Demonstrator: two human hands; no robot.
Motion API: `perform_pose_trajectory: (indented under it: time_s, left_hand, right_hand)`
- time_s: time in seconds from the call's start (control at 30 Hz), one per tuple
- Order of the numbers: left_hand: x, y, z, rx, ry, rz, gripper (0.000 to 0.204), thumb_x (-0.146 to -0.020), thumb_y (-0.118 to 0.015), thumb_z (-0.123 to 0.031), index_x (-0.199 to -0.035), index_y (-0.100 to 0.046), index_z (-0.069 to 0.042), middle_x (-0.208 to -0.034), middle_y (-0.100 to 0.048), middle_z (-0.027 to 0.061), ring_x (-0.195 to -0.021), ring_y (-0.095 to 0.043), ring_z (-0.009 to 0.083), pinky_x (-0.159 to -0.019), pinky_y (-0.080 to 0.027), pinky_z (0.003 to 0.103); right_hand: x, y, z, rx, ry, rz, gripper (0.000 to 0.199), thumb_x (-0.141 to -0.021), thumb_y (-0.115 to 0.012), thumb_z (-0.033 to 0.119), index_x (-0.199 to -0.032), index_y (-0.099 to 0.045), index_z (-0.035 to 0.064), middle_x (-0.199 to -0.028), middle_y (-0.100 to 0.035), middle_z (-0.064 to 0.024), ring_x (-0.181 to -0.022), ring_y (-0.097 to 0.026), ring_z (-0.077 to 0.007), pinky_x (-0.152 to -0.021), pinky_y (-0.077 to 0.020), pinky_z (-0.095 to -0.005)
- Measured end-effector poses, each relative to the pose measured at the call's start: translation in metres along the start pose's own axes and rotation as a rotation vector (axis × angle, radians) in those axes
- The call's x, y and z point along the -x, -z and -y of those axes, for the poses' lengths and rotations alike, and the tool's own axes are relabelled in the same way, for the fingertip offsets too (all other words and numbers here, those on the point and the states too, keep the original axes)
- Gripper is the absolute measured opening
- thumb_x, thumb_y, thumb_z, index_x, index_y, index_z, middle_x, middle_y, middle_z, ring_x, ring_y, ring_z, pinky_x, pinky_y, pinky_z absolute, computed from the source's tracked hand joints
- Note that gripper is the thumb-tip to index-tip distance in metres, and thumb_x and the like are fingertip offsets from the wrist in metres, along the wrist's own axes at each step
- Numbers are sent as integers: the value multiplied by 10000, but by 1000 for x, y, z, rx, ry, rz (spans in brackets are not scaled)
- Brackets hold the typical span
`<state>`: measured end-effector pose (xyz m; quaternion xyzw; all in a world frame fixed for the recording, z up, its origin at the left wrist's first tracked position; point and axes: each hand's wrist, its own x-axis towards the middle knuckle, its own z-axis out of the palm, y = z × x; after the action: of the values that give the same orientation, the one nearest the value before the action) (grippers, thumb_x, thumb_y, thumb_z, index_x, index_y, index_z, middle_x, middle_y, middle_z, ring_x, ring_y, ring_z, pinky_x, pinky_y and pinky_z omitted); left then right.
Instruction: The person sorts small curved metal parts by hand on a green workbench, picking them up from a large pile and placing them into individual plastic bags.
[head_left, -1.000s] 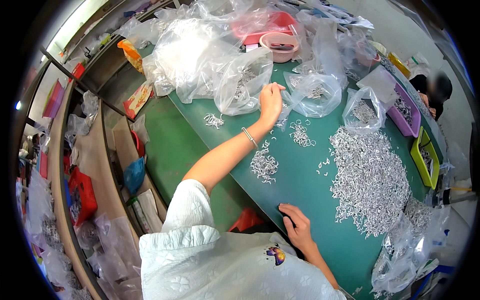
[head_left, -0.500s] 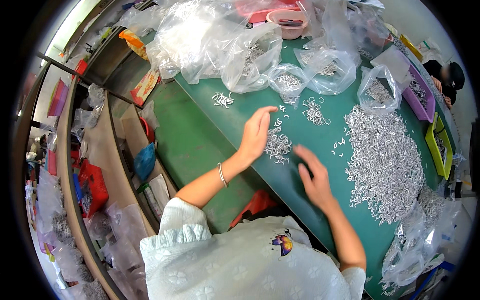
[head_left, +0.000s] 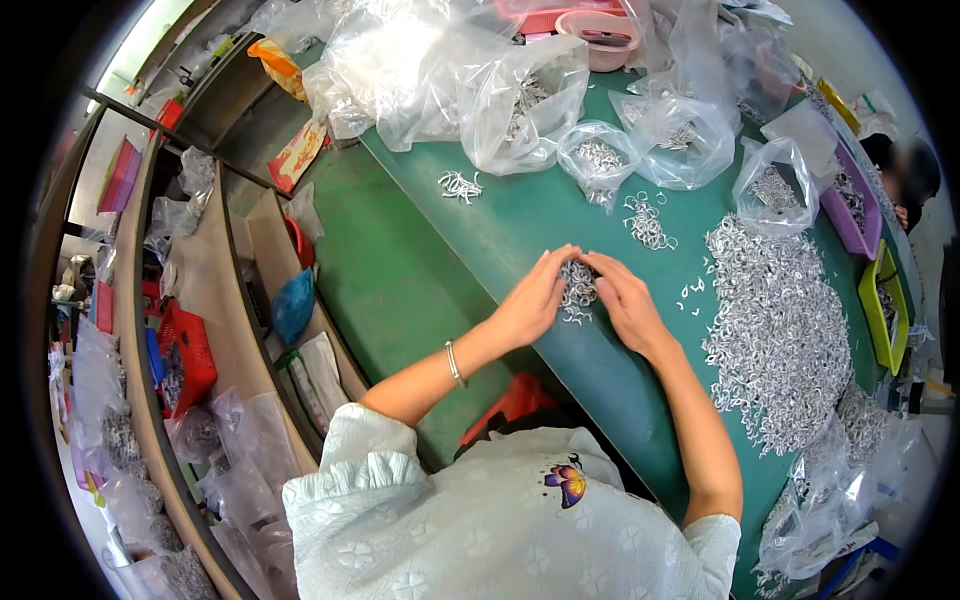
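Note:
On the green tabletop, my left hand [head_left: 535, 298] and my right hand [head_left: 628, 305] cup a small pile of curved silvery metal pieces [head_left: 577, 290] from both sides. Their fingertips come together at the far side of the pile, and the fingers are stretched out, grasping nothing. A bangle circles my left wrist. Just beyond my right hand lies a smaller cluster of the same hook-like pieces [head_left: 650, 225], with a few loose ones [head_left: 692, 292] to its right. A large heap of these pieces [head_left: 775, 340] spreads over the table's right side.
Clear plastic bags of metal pieces [head_left: 600, 165] line the far side, near a pink bowl [head_left: 600, 40]. A small pile of thin pieces [head_left: 459, 187] lies near the left edge. Purple [head_left: 850, 210] and yellow-green trays [head_left: 884, 310] stand at right. Shelves [head_left: 190, 260] are left; another person is far right.
Both hands have closed in around the small pile, and their fingertips now meet beyond it. The stray pieces that lay past my left hand no longer show apart from the pile.

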<state>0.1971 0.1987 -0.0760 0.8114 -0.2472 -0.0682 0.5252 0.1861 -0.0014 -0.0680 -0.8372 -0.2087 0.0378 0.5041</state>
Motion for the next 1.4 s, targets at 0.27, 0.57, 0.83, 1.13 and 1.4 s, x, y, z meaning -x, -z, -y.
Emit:
perform_pose_trajectory:
  time_s: [0.27, 0.57, 0.83, 1.13, 1.4]
  left_hand:
    - [24, -24, -19, 430, -13, -552, 387, -948, -406, 13, -1335, -415, 29, -1352, -476, 142, -1317, -408, 224, -1102, -301, 350]
    - [86, -69, -3, 679, 137, -1193, 396, -1022, -350, -157, -1365, -381, 38, -1356, -448, 134, -1295, -405, 218, -1086, -302, 365]
    - [41, -83, -23, 629, 40, -1176, 532, -1028, -239, -170, -1473, -107, 91, -1571, -108, 206, -1469, -89, 285, -1197, -96, 381]
    - [41, -80, -22, 730, 16, -1202, 523, -1014, -236, -146, -1457, -150, 119, -1565, -117, 224, -1467, -93, 302, -1202, -86, 394]
    - [44, -79, -20, 767, -1, -1201, 521, -1016, -240, -155, -1448, -169, 128, -1559, -129, 231, -1464, -99, 306, -1206, -90, 395]
  right_hand:
    - [0, -10, 11, 201, 102, 16, 394, -965, -485, 154, -1333, -492, 14, -1392, -484, -172, -1337, -402, -349, -1123, -302, -416]
    - [21, -31, 20, 321, 11, -171, 392, -961, -500, 137, -1313, -491, -36, -1385, -486, -185, -1333, -407, -351, -1121, -298, -444]
    - [42, -48, 41, 295, -68, -180, 409, -971, -476, 146, -1334, -461, -43, -1405, -458, -199, -1352, -376, -363, -1129, -268, -473]
    - [57, -79, 60, 103, -130, -290, 423, -973, -449, 125, -1348, -427, -69, -1431, -412, -238, -1353, -364, -398, -1118, -283, -455]
    - [59, -87, 70, -5, -172, -330, 426, -978, -426, 112, -1364, -413, -70, -1426, -414, -244, -1340, -387, -395, -1093, -326, -425]
